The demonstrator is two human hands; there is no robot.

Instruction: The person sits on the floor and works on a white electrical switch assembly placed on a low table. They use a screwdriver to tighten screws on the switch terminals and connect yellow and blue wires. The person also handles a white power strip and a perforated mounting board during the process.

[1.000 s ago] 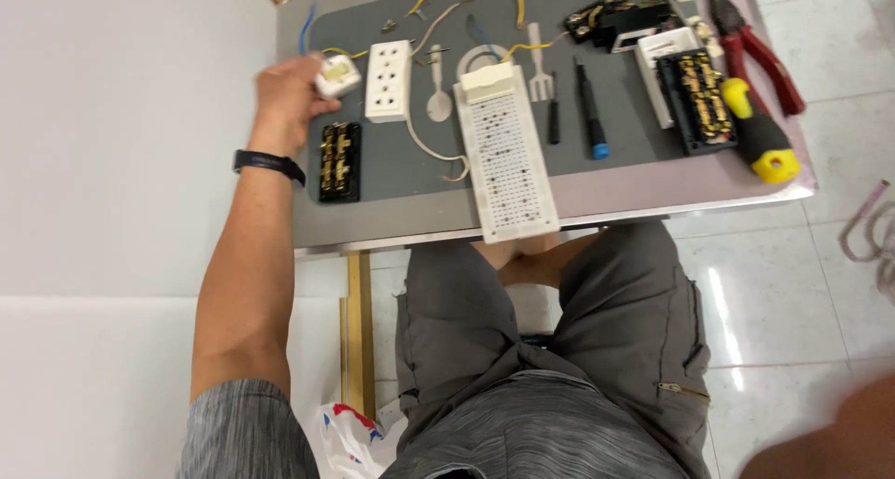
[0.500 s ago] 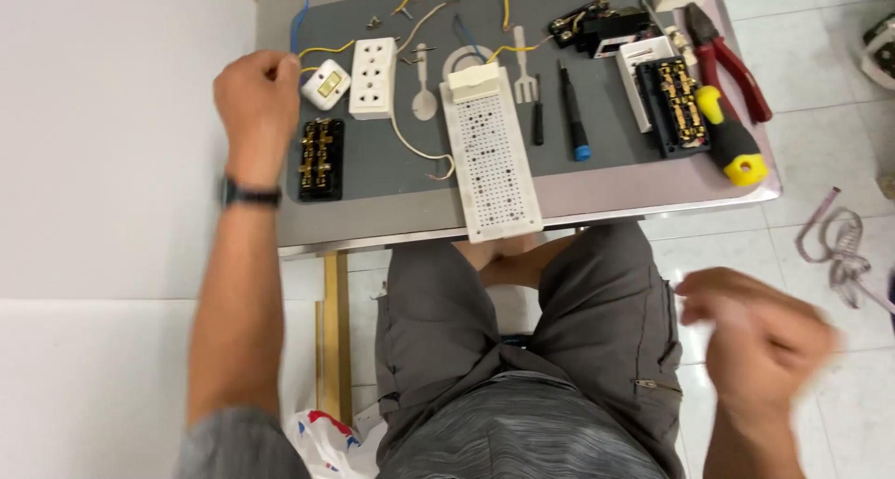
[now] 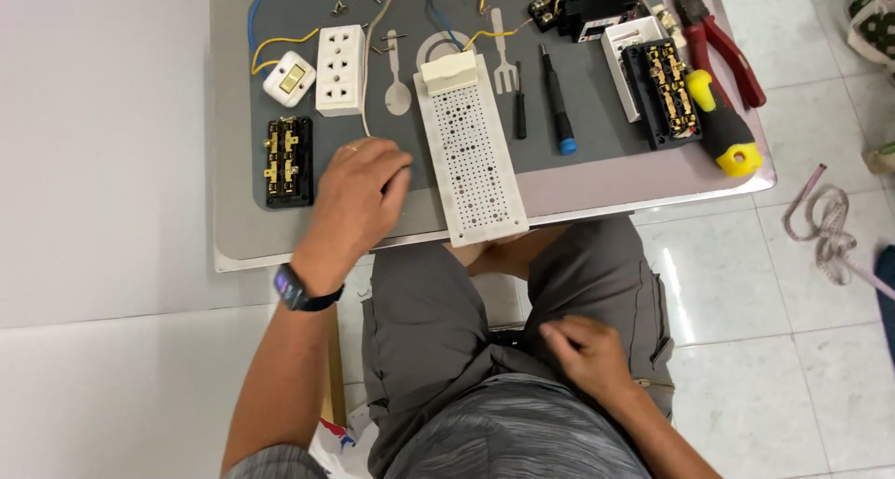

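Our left hand (image 3: pixel 359 195) lies flat with loose fingers on the tabletop (image 3: pixel 238 241), holding nothing, beside the long white board (image 3: pixel 471 153), our right hand (image 3: pixel 587 358) rests empty on our lap, and the sockets (image 3: pixel 340 69) are still open.

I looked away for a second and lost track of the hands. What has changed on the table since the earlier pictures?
The left hand left the small white switch at the far side and came back toward the table's near edge, where it now rests flat and empty on the grey mat beside the white perforated board. The right hand dropped onto the lap. The switch, socket block, screwdrivers and pliers lie as before.
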